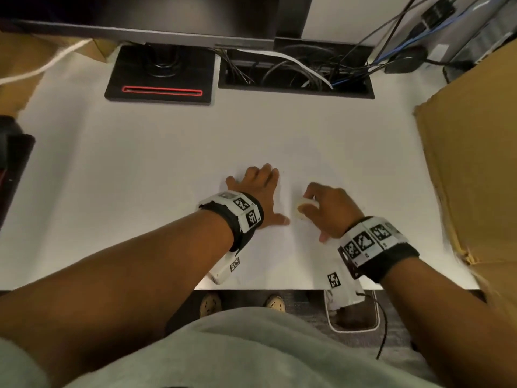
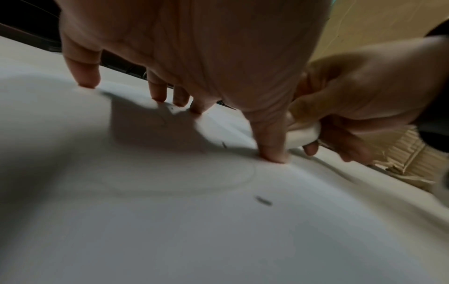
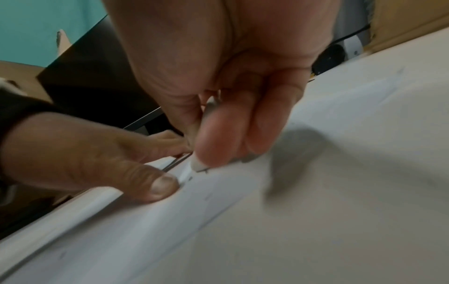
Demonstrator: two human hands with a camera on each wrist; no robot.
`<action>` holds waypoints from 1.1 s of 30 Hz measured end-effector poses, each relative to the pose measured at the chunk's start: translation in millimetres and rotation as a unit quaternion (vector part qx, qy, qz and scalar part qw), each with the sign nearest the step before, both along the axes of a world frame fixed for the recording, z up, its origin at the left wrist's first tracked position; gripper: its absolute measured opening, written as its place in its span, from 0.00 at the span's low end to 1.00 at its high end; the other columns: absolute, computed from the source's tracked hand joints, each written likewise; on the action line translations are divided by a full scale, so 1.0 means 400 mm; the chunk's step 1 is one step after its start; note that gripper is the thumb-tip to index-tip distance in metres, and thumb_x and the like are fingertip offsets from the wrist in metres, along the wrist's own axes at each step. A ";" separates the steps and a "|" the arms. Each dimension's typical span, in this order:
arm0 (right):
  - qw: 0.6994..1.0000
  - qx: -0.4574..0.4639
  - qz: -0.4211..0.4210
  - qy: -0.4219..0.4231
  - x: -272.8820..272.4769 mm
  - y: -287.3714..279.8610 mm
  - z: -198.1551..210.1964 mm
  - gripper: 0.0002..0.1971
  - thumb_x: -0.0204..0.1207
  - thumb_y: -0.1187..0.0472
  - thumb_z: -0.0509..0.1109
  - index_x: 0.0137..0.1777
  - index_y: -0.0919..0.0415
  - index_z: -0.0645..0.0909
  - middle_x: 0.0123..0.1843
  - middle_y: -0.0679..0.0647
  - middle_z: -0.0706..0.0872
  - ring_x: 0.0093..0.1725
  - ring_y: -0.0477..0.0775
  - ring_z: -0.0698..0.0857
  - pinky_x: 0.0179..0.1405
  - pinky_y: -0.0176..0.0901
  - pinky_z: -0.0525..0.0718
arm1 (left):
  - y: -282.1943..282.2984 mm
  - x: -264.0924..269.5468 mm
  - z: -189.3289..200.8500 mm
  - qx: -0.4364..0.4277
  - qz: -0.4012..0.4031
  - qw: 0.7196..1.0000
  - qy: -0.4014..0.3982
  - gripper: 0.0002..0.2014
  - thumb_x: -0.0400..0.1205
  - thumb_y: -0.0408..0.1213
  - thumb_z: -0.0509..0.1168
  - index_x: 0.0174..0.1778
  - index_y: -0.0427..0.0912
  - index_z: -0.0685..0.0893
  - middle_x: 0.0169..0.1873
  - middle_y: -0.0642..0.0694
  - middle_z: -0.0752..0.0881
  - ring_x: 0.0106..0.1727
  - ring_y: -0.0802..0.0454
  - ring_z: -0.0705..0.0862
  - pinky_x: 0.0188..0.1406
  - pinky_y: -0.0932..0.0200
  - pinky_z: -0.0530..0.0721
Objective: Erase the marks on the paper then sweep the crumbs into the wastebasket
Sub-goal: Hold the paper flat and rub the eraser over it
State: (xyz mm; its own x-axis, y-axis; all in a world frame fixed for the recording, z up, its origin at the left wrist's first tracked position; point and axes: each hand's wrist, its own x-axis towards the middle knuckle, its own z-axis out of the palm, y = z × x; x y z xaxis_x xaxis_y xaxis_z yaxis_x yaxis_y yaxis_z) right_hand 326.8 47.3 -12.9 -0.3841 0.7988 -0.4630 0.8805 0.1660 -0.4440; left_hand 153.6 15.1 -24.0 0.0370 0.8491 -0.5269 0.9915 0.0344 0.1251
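A white sheet of paper (image 1: 303, 256) lies on the white desk near its front edge. My left hand (image 1: 257, 191) presses the sheet flat with spread, straight fingers (image 2: 82, 76). To its right, my right hand (image 1: 327, 211) pinches a white eraser (image 1: 305, 205) whose tip touches the paper (image 3: 316, 192) beside the left thumb (image 3: 160, 186). In the left wrist view a faint pencil circle (image 2: 243, 180) and dark crumbs (image 2: 263, 200) show on the sheet. The white-rimmed wastebasket (image 1: 352, 330) stands on the floor below the desk edge, partly hidden by my right wrist.
A black monitor base (image 1: 159, 77) and an open cable tray (image 1: 293, 77) sit at the back of the desk. A large cardboard box (image 1: 475, 163) borders the right side. My feet (image 1: 275, 302) stand under the desk edge.
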 end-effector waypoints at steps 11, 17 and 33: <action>0.998 0.044 -0.039 -0.009 -0.033 0.109 -0.009 0.06 0.80 0.55 0.63 0.54 0.54 0.75 0.44 0.57 0.84 0.21 0.57 0.87 0.20 0.40 0.80 | -0.011 -0.067 0.016 0.041 -0.129 0.990 0.032 0.54 0.65 0.71 0.68 0.81 0.48 0.53 0.80 0.46 0.54 0.80 0.45 0.54 0.77 0.43 0.60; 0.999 0.014 -0.024 0.015 -0.049 0.007 0.011 0.05 0.82 0.55 0.63 0.53 0.56 0.74 0.44 0.59 0.85 0.23 0.59 0.87 0.19 0.45 0.83 | -0.003 -0.070 -0.009 -0.007 -0.134 0.991 0.014 0.60 0.65 0.72 0.67 0.82 0.54 0.36 0.82 0.51 0.37 0.83 0.47 0.42 0.78 0.36 0.52; 0.998 0.044 -0.042 0.008 -0.037 -0.011 0.007 0.05 0.82 0.55 0.64 0.52 0.55 0.76 0.42 0.57 0.86 0.18 0.54 0.86 0.16 0.40 0.78 | -0.012 -0.022 -0.026 -0.015 -0.126 0.992 -0.019 0.59 0.70 0.71 0.63 0.82 0.44 0.34 0.82 0.48 0.33 0.82 0.48 0.34 0.78 0.32 0.41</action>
State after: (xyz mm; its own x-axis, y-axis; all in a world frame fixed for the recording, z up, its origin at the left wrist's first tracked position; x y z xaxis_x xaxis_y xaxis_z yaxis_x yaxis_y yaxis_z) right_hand 311.8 43.0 -10.1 -0.3208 0.8658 -0.3840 0.8858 0.1307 -0.4453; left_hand 145.0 10.3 -34.4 0.2658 0.7944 -0.5462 0.9639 -0.2087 0.1655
